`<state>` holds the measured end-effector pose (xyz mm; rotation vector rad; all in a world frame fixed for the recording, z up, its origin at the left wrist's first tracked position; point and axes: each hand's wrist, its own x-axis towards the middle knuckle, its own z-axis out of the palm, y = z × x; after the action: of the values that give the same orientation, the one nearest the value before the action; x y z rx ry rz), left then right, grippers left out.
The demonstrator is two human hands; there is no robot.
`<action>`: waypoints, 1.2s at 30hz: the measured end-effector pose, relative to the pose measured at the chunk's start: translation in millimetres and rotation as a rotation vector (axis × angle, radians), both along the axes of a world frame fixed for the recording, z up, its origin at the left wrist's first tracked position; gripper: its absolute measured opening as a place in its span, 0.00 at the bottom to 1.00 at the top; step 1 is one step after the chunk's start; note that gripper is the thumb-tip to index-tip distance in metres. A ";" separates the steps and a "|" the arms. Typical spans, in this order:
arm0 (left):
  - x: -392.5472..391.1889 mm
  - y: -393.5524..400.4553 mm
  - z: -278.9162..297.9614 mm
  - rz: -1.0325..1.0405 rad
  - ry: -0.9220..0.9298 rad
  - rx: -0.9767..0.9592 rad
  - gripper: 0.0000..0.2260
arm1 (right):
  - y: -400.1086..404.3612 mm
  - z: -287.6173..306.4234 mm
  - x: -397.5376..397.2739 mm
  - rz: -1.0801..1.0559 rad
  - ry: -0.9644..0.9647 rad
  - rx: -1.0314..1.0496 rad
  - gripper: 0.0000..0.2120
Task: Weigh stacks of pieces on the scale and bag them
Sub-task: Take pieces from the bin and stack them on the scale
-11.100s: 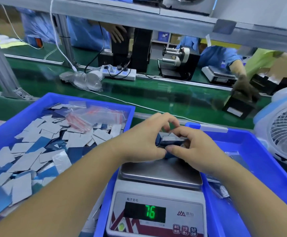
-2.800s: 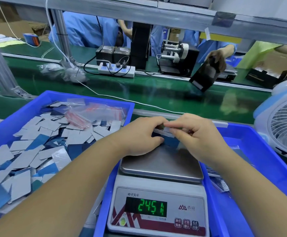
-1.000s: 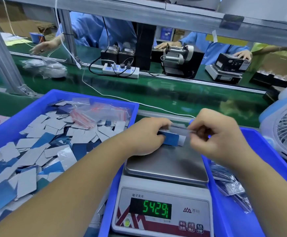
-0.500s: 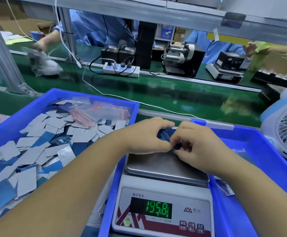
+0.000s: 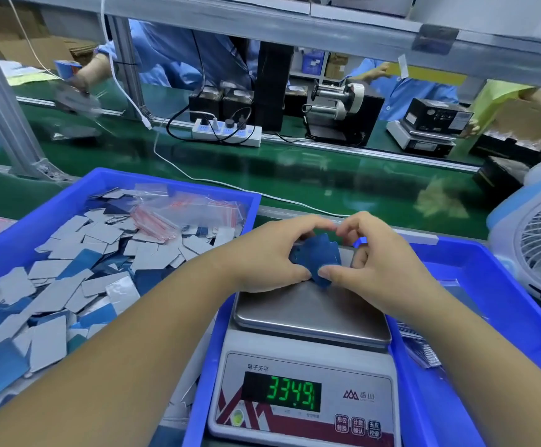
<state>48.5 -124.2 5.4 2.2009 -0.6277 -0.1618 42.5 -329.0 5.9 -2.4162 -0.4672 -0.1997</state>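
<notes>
My left hand (image 5: 262,256) and right hand (image 5: 378,262) pinch a fanned stack of blue pieces (image 5: 319,261) at frame center, above the scale (image 5: 308,317); corners point every way. Left bin (image 5: 179,185) holds loose pieces and bags.

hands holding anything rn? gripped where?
Both: left hand and right hand pinch a stack of blue pieces by its opposite edges, above the scale.

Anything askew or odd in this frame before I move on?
Yes: the stack of blue pieces, gripped by the left hand and right hand over the scale, is fanned, corners splayed. The display shows a reading while both hands are on it.
</notes>
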 end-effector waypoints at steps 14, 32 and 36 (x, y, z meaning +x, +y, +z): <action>-2.3 -4.1 0.1 -0.039 0.010 0.001 0.33 | 2.1 -0.9 -4.6 0.146 -0.046 -0.118 0.17; -2.5 -9.3 -1.2 -0.012 0.003 -0.032 0.31 | -3.9 1.6 -1.7 0.210 -0.269 -0.180 0.18; -1.4 -9.1 -2.2 0.007 0.006 -0.001 0.31 | -1.9 0.4 -2.9 0.221 -0.375 -0.101 0.13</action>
<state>47.1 -133.3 3.2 2.2005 -0.6166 -0.1640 39.5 -330.9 6.4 -2.4049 -0.9274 -0.5474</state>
